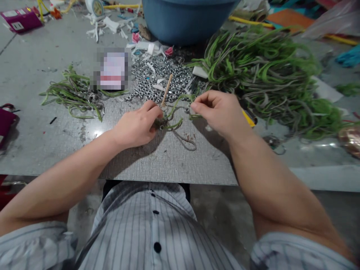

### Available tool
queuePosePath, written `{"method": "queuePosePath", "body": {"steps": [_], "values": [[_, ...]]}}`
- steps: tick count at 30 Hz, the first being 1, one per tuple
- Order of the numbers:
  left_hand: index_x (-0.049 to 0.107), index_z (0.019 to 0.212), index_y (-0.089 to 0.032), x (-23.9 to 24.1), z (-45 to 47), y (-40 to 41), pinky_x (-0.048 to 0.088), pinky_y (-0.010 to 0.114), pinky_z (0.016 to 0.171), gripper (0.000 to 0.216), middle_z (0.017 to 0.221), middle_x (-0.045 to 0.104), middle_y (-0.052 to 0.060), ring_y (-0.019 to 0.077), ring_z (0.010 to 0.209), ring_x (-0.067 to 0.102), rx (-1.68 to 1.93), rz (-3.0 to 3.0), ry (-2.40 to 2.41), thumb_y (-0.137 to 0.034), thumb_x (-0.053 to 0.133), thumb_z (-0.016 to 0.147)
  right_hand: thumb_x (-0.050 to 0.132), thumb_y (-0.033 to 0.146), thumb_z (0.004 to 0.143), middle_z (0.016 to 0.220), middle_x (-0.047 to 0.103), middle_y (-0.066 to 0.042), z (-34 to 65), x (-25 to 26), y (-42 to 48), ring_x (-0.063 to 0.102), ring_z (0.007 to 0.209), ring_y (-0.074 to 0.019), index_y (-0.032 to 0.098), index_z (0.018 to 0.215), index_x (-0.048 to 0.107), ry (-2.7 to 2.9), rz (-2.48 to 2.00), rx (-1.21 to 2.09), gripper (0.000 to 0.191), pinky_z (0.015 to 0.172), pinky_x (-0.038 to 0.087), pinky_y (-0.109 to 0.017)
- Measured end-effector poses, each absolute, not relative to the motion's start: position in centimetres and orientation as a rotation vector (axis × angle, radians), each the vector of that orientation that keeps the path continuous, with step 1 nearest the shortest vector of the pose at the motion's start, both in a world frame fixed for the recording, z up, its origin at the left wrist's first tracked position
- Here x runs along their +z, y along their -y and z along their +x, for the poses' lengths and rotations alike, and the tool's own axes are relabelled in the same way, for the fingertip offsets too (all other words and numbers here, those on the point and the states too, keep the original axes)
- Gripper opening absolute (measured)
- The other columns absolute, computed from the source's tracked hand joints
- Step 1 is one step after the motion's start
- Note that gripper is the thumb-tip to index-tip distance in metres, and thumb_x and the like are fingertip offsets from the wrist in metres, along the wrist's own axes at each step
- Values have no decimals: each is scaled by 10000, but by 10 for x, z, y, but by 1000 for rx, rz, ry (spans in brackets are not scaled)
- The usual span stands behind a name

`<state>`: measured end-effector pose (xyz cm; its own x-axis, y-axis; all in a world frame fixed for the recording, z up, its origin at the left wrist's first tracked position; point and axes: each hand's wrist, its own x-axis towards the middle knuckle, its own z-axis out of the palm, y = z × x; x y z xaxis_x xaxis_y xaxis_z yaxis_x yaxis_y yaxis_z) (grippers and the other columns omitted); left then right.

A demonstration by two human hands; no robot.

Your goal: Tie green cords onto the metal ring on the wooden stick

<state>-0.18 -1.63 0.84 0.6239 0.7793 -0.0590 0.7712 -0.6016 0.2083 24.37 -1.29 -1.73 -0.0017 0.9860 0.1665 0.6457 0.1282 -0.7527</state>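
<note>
A small bundle of cords [75,95] lies toward the left edge of the surface [168,161]. The left hand [137,125], fingers [153,112] pinched shut, grips a green cord [176,116] midway, near the front edge, with a wooden stick [167,90] rising just beside it. The right hand [219,112] pinches the same cord's other end. A big heap of cords [267,78] fills the right side.

Near tabletop [157,161] lies open; nut pile [157,80], cord heap [267,75] and blue basin [185,18] crowd beyond.

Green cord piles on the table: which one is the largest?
The heap at the person's right, beside the blue tub; it spreads far wider than the small bundle at the left.
</note>
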Motion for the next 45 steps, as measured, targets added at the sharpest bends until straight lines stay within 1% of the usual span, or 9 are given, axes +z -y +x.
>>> {"method": "queuePosePath", "body": {"steps": [6,9,13,19,26,31,35,39,45], "values": [[707,1116,-171,7,-2,19,569,351,826,295,1198,664,122,246,1028,701,377,2647,-1192,-248,496,924,702,195,784,624,592,26,214,-14,27,500,549,-119,207,716,653,1511,-1362,1171,85,561,429,-293],[721,1145,-189,1,-1,21,560,323,839,309,1156,686,103,223,1028,701,508,2670,-1145,-327,501,977,716,200,780,618,581,37,207,-14,30,475,524,-102,197,737,666,1471,-1303,1279,66,534,415,-276],[716,1221,-218,-4,2,23,550,296,796,329,1169,709,88,211,1005,711,525,2699,-1131,-368,528,995,750,264,783,625,575,45,204,-16,32,464,523,-96,201,750,666,1490,-1283,1295,110,509,390,-263],[715,1278,-215,1,10,25,537,337,744,336,1222,718,119,266,1041,718,274,2711,-1272,-308,536,1008,817,501,742,587,565,40,200,-11,34,476,532,-109,216,678,638,1568,-1275,1251,343,525,416,-282],[742,1075,-222,-4,9,21,497,308,724,307,992,735,72,233,976,713,326,2725,-1227,-260,441,1024,749,569,800,622,612,13,203,-12,36,522,572,-137,218,723,670,1706,-1309,1134,368,565,461,-303],[742,999,-174,-2,8,21,506,338,718,301,927,747,94,245,928,705,283,2745,-1249,-250,451,1010,641,379,912,947,752,-72,209,-20,41,650,729,-190,245,932,728,1884,-1237,528,161,703,555,-366],[730,1098,-161,4,9,24,535,385,778,301,1007,759,120,273,979,699,185,2740,-1233,-238,459,990,530,309,983,1341,706,-115,211,-26,43,701,1156,-268,282,1205,716,2080,-1018,307,291,965,592,-458],[700,1132,-157,7,8,25,535,362,807,288,1060,757,116,259,1010,696,163,2727,-1243,-234,454,1002,463,251,1005,1421,683,-86,212,-30,41,638,1336,-272,290,1364,642,2260,-945,292,403,1115,552,-527],[683,1029,-172,8,8,26,523,336,792,238,1048,761,91,237,986,690,124,2699,-1262,-224,452,999,487,92,991,1592,542,-98,206,-23,50,496,1494,-196,328,1564,403,2142,-747,114,625,1039,605,-335]]}}
